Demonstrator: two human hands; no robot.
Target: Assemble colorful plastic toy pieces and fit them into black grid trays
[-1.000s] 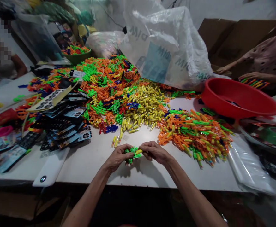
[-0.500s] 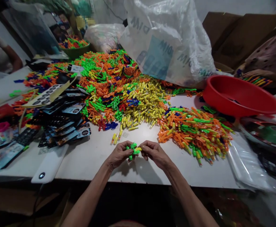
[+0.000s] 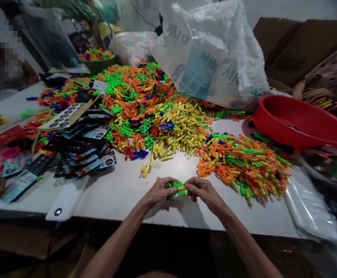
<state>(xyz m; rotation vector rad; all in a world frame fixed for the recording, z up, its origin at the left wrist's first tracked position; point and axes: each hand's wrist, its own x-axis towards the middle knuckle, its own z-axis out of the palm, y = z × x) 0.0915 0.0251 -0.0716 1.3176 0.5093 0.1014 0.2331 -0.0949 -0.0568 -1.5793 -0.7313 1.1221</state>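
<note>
Near the table's front edge, my left hand (image 3: pixel 158 193) pinches a bright green plastic toy piece (image 3: pixel 172 196), its exact shape partly covered by the fingers. A small yellow tube (image 3: pixel 181 188) lies against the green piece, and my right hand (image 3: pixel 206 193) has its fingertips closed on the tube's right end. Just beyond my hands, a few loose tubes (image 3: pixel 145 170) rest on the white table (image 3: pixel 119 197). Behind them is a heap of yellow tubes (image 3: pixel 182 129). To the right lies a pile of orange and green toy pieces (image 3: pixel 240 162) with yellow tubes among them.
Black printed cards (image 3: pixel 84 154) are stacked at left under a sticker sheet (image 3: pixel 66 117), near a white power bank (image 3: pixel 67 200). A large toy heap (image 3: pixel 139 96) and plastic sack (image 3: pixel 214 58) stand behind. At right are a red basin (image 3: pixel 298 123), clear bags (image 3: pixel 310 208) and a co-worker's hand (image 3: pixel 319 93).
The view has shifted slightly, so everything sits further right. The green toy piece has turned in my left hand, and the yellow tube now lies closer against it.
</note>
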